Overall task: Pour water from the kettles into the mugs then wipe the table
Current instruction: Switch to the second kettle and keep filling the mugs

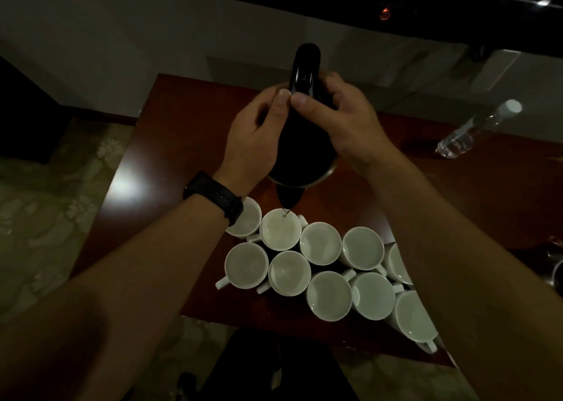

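1. Both hands grasp one black kettle above the middle of the table. The left hand wraps its left flank; the right hand wraps the right flank, and both thumbs press near the handle.
2. The kettle is tipped toward the near edge, spout down. A thin stream falls into the second mug of the far row.
3. The mugs, white, sit packed in touching rows toward the near right corner of the table. The two near-left ones seem to hold water; the light is too dim to be sure.
4. Doing this step well, as I judge it: keep the spout low over the rim and centred, tilt slowly, level off before the mug brims, then shift to the next mug without dragging the stream across gaps.
5. Risk: the mugs touch, so a nudge moves several.
6. Hard to make out: the water level in the kettle, and the fill of most mugs. The left wrist with its watch covers part of the far-left mug. The right forearm hides some right-hand mugs.
7. A clear bottle stands by the far right edge. A metal object at the right frame edge is cut off, possibly another kettle. No cloth is visible.
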Available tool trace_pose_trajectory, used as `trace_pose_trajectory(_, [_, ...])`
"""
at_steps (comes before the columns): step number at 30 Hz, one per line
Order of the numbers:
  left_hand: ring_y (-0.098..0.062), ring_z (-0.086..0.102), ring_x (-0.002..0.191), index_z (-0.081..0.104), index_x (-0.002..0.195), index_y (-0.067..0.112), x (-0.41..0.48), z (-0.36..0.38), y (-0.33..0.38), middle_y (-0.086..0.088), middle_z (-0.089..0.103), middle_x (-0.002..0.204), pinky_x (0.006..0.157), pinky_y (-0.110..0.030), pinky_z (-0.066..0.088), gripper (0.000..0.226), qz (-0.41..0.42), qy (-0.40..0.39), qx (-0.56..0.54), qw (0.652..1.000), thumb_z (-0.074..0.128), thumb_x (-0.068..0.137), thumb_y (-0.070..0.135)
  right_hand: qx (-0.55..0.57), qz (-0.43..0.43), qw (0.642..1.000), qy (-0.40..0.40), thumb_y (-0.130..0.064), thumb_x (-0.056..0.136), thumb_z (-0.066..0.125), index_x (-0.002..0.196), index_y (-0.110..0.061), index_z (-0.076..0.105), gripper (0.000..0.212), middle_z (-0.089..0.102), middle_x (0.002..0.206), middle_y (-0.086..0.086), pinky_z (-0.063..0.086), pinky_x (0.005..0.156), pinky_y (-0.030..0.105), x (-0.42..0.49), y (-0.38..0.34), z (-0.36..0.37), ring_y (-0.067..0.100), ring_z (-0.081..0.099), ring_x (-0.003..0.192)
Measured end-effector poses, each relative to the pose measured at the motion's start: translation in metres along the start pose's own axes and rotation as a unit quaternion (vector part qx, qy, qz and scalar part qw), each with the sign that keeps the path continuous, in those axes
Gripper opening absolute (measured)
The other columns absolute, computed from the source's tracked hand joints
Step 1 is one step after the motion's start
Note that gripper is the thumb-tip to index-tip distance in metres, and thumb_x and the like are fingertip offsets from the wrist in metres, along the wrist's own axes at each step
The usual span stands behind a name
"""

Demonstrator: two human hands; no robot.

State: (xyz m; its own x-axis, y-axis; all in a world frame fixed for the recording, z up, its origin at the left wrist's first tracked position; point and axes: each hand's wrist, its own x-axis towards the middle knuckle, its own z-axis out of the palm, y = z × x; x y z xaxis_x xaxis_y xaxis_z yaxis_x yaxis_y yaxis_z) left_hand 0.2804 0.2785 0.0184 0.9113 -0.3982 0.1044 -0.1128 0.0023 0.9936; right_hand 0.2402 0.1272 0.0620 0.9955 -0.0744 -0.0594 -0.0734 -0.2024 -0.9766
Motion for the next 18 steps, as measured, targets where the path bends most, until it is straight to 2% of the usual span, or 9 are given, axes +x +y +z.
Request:
trace_pose_trajectory(3, [-0.02,0.069,0.106,0.065,0.117,0.021,-0.0008,-0.0003,0.0011,0.001,0.07,0.11,0.091,-0.04,0.057,0.038,-0.004,0.004,0.003,1.0,0.044,0.099,0.048,0.0,-0.001,1.0,0.003,-0.026,0.098,0.066,0.106,-0.031,0.06,0.012,0.06,0.129,0.01,0.056,0.097,0.034,-0.0011,-0.0014,0.0017,0.02,0.064,0.115])
trace_pose_trajectory(8, [-0.024,0.069,0.108,0.064,0.122,0.013,-0.0019,-0.0003,-0.0014,-0.005,0.069,0.113,0.094,-0.044,0.058,0.039,-0.01,0.006,0.004,1.0,0.043,0.103,0.04,-0.005,0.0,1.0,0.002,-0.028,0.097,0.067,0.105,-0.034,0.059,0.012,0.061,0.127,0.009,0.056,0.098,0.038,-0.0018,-0.0022,0.0021,0.021,0.063,0.115])
trace_pose_trajectory(10, [-0.021,0.069,0.107,0.064,0.122,0.013,-0.0015,0.0001,-0.0003,-0.002,0.069,0.112,0.091,-0.038,0.057,0.042,-0.009,0.007,0.001,1.0,0.044,0.101,0.044,-0.009,-0.001,1.0,0.002,-0.029,0.098,0.066,0.104,-0.034,0.058,0.012,0.061,0.126,0.008,0.056,0.096,0.035,-0.0014,-0.0029,0.0024,0.02,0.064,0.114])
trace_pose_trajectory(12, [-0.022,0.069,0.109,0.064,0.123,0.014,-0.0014,0.0003,-0.0004,-0.003,0.07,0.114,0.093,-0.038,0.057,0.044,-0.01,0.006,0.0,1.0,0.044,0.1,0.046,-0.004,0.002,1.0,0.003,-0.029,0.098,0.067,0.104,-0.034,0.058,0.012,0.061,0.123,0.005,0.057,0.091,0.029,-0.0014,-0.003,0.0021,0.017,0.064,0.111])
trace_pose_trajectory(18, [-0.018,0.069,0.106,0.064,0.117,0.02,-0.002,0.0014,-0.0005,0.001,0.069,0.11,0.091,-0.035,0.056,0.03,-0.002,0.004,-0.012,1.0,0.042,0.104,0.036,0.007,0.001,1.0,0.002,-0.026,0.097,0.067,0.106,-0.032,0.06,0.013,0.061,0.127,0.008,0.057,0.093,0.03,-0.0027,-0.0033,0.0018,0.018,0.064,0.113])
